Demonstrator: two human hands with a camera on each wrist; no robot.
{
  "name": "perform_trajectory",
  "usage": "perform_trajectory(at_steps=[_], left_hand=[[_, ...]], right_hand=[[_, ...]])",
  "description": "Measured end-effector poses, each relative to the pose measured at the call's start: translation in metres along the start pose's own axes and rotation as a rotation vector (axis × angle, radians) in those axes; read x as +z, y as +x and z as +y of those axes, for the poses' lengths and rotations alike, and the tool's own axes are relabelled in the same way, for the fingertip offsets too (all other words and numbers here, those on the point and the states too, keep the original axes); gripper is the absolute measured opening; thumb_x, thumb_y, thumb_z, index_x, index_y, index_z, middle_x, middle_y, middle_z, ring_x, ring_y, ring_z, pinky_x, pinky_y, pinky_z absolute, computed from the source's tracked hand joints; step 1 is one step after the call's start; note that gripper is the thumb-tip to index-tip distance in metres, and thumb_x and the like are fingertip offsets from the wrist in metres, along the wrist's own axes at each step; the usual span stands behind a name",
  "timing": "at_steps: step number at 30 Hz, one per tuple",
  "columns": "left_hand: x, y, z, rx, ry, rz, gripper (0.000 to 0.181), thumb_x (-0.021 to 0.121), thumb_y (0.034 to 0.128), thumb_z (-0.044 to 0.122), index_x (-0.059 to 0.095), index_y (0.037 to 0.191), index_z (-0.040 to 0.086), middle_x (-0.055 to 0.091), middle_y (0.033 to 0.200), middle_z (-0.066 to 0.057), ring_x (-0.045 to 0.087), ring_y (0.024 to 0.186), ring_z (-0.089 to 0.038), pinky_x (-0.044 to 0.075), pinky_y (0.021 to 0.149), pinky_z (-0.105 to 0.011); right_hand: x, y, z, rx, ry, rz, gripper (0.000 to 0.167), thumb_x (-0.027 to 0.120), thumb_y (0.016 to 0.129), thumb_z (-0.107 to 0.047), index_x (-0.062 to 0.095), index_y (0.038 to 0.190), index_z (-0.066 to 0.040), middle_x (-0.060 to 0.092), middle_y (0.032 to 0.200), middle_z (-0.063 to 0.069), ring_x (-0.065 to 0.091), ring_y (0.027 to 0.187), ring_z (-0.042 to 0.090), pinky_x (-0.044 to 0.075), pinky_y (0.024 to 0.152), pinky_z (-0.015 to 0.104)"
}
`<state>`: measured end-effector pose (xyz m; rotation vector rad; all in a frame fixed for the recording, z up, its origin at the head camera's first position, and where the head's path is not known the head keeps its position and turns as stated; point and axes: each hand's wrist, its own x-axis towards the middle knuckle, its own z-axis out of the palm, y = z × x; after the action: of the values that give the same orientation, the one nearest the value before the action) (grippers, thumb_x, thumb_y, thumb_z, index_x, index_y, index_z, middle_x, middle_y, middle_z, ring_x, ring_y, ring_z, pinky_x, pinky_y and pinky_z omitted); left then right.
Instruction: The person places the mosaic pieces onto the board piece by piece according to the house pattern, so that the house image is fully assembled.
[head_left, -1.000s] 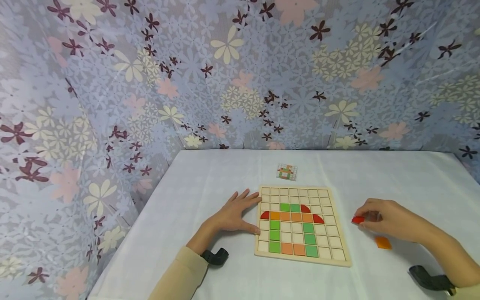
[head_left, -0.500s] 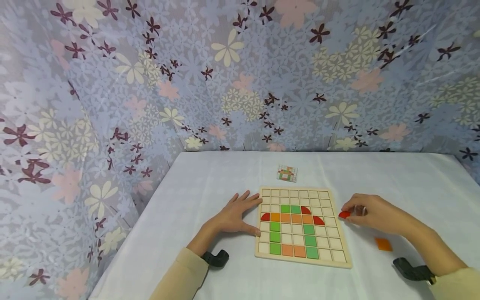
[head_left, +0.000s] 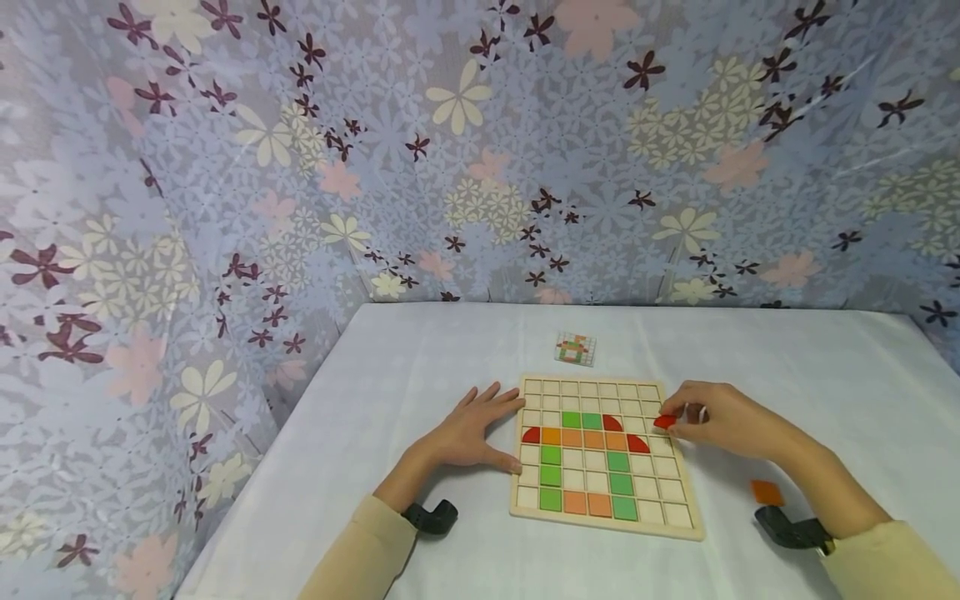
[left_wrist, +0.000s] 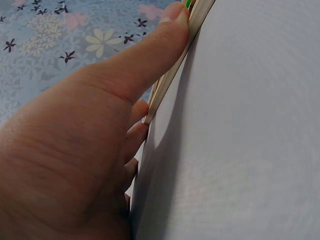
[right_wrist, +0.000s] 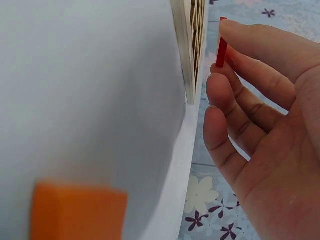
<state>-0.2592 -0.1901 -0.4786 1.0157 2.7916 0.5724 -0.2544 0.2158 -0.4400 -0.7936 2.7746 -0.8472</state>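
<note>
A wooden grid board (head_left: 652,512) lies on the white cloth, with green, orange and red tiles set in several of its cells. My left hand (head_left: 468,433) rests at the board's left edge, fingers spread, thumb and fingertips touching the rim. In the left wrist view the thumb (left_wrist: 150,55) lies along that wooden edge. Over the board's right edge, my right hand (head_left: 723,421) pinches a red tile (head_left: 664,422) between thumb and fingers. The right wrist view shows this red tile (right_wrist: 222,47) edge-on, raised above the board; the other fingers curve loosely.
An orange square tile (head_left: 767,492) lies on the cloth right of the board, close to the right wrist's black camera mount (head_left: 791,529). Behind the board lies a small pattern card (head_left: 575,348). A flowered curtain (head_left: 480,150) hangs behind the table.
My right hand has moved left with the red tile, from the cloth beside the board to over its right edge. The left hand stays at the board's left rim.
</note>
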Motion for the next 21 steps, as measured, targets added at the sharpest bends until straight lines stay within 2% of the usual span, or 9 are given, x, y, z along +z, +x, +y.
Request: perform_trajectory(at_steps=[10,16,21], left_hand=[[0.001,0.0,0.001,0.0,-0.003,0.004,0.104,0.067,0.0683,0.075,0.032,0.152,0.024,0.023,0.157,0.005,0.007,0.146,-0.023,0.001,0.115,-0.048],[0.0,0.001,0.001,-0.006,-0.003,-0.003,0.103,0.067,0.0685,0.075,0.032,0.152,0.025,0.023,0.157,0.006,0.006,0.146,-0.022,0.001,0.116,-0.047],[0.001,0.0,0.001,-0.009,0.016,-0.006,0.103,0.067,0.0689,0.074,0.03,0.152,0.026,0.021,0.157,0.007,0.005,0.146,-0.021,0.001,0.116,-0.046]], right_hand=[[0.005,0.015,-0.008,-0.079,0.012,0.002,0.024,0.075,0.085,-0.023,0.071,0.107,-0.016,0.06,0.092,-0.007,0.053,0.074,0.011,0.047,0.06,0.025],[0.009,0.026,-0.016,-0.085,0.019,-0.018,0.024,0.075,0.085,-0.023,0.071,0.108,-0.016,0.06,0.094,-0.007,0.054,0.076,0.012,0.048,0.061,0.026],[0.013,0.034,-0.024,-0.092,0.021,-0.002,0.025,0.075,0.086,-0.025,0.071,0.108,-0.015,0.059,0.091,-0.006,0.055,0.075,0.012,0.048,0.06,0.027]])
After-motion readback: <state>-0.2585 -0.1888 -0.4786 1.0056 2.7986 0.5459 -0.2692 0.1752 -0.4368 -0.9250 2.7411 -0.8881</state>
